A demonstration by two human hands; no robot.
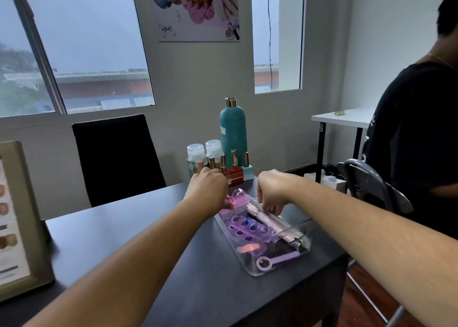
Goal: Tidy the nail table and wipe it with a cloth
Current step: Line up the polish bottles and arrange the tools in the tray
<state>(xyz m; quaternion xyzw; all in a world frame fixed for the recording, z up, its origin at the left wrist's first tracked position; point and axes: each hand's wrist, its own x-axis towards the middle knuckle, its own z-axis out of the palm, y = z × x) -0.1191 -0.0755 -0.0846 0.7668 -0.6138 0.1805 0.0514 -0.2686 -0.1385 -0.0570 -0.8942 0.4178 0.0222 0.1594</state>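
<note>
**Tray near the table's edge, bottles just behind**

My hands are apart, both at the far end of the clear tray (280, 265); the left hand (208, 190) curls over a pink piece (239, 195) at the far corner, and the right hand (271, 190) bends down by the far right rim, next to the pink pen (270, 224); I cannot tell whether either one really grips or only touches.

The tray sits on the right side of the dark table (119, 240), near its edge; no cloth is in view, so I judge wiping has not begun.

Risks, as I see them: the tray looks like smooth hard plastic on a smooth matt top, so a push could slide it toward that edge; tilted, the round pen would likely roll, and the lilac tool (277, 258) with its ring end could slip out; my knuckles are close to the small polish bottles (234, 172), narrow and tall-capped, which could topple; the teal bottle (233, 131) behind them is taller with a grainy coat.

The purple toe separators (250, 230) look soft and rubbery, scalloped with holes; they may snag.
</note>
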